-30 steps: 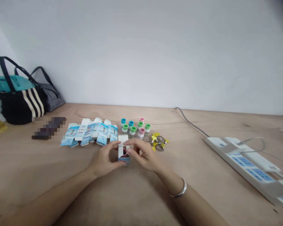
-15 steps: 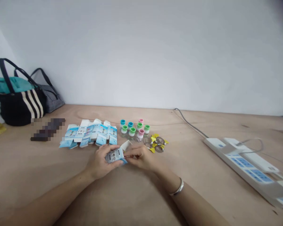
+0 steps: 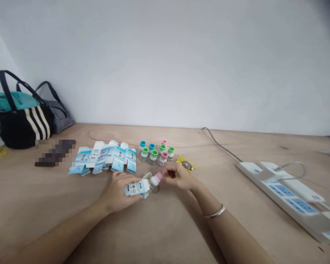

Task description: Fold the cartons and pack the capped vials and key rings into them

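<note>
My left hand (image 3: 120, 192) wraps round a small blue and white carton (image 3: 134, 188), lying on its side with the open end facing right. Out of that end sticks a small bottle with a pink cap (image 3: 158, 176). My right hand (image 3: 178, 176) pinches the bottle at its cap. A thin ring (image 3: 156, 189) shows just below the bottle's neck; what it is fixed to is hidden. Behind my hands stand several small clear bottles (image 3: 153, 157) with blue, green and pink caps. Rings with yellow tags (image 3: 186, 165) lie past my right hand, partly covered by it.
Several flattened blue and white cartons (image 3: 107, 156) lie overlapping at the back left. Further left are a dark, pixelated object (image 3: 56, 153) and a black striped bag (image 3: 24, 123). A white power strip (image 3: 286, 200) with a grey cable occupies the right side.
The pink-capped bottle now shows part-way out of the carton, where my right fingers were at its opening before. My right hand has moved right and up; the left has hardly moved.
</note>
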`<state>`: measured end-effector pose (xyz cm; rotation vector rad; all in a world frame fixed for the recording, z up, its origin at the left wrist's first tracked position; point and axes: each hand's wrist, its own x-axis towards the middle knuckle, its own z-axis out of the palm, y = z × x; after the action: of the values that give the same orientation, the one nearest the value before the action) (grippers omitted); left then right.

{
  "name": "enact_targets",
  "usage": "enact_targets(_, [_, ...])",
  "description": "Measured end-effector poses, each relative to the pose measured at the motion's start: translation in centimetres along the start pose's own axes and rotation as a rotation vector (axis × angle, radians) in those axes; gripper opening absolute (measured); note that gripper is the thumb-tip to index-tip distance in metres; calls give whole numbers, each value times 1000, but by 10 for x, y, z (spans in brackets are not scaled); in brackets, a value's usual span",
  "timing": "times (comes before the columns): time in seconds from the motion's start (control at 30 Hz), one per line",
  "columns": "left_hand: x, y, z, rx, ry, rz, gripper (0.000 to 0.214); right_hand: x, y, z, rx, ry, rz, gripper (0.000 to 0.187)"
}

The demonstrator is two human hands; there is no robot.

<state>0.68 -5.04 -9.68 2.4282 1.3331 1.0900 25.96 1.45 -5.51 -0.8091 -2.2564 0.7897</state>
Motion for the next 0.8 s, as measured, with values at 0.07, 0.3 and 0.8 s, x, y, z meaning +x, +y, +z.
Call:
enact_targets(0.07, [-1,0,0,0,-25,13,41,2,-1,-5,-31,165,13,22])
enact_targets(0.3, [0,-1,-1,-37,-102,85,43,19,-1,15,-205,449,-64,15])
enact_targets(0.8, [-2,-2,-4,-14,-74,84,46,2,-14,6,-442,-237,310,19])
